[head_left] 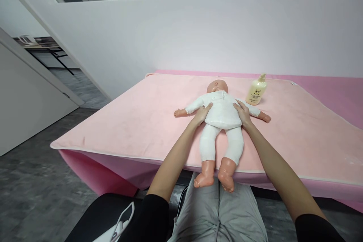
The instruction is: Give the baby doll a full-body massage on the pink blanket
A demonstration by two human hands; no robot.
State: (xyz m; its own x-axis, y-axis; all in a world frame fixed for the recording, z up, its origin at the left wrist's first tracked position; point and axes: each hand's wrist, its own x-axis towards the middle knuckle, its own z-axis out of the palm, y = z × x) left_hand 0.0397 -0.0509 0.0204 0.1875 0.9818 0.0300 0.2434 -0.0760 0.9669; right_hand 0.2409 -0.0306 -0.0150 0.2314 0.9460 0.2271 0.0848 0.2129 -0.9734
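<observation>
A baby doll (222,111) in a white top and trousers lies on its back on a pale pink blanket (136,117), head toward the wall. Its arms are spread, and its bare feet hang past the table's near edge. My left hand (202,114) grips the left side of its torso, thumb on top of the cloth. On the other side, my right hand (243,112) holds the torso in the same way. The fingers of both hands are partly hidden beneath the doll's sides. Beyond my right hand stands a pale yellow pump bottle (256,90).
A darker pink cloth (334,94) covers the table under the blanket. Behind it rises a white wall (198,34) with a window strip above. To the lower left are a black chair (102,215) and a white object with a loop (113,232). A door (31,94) stands at the left.
</observation>
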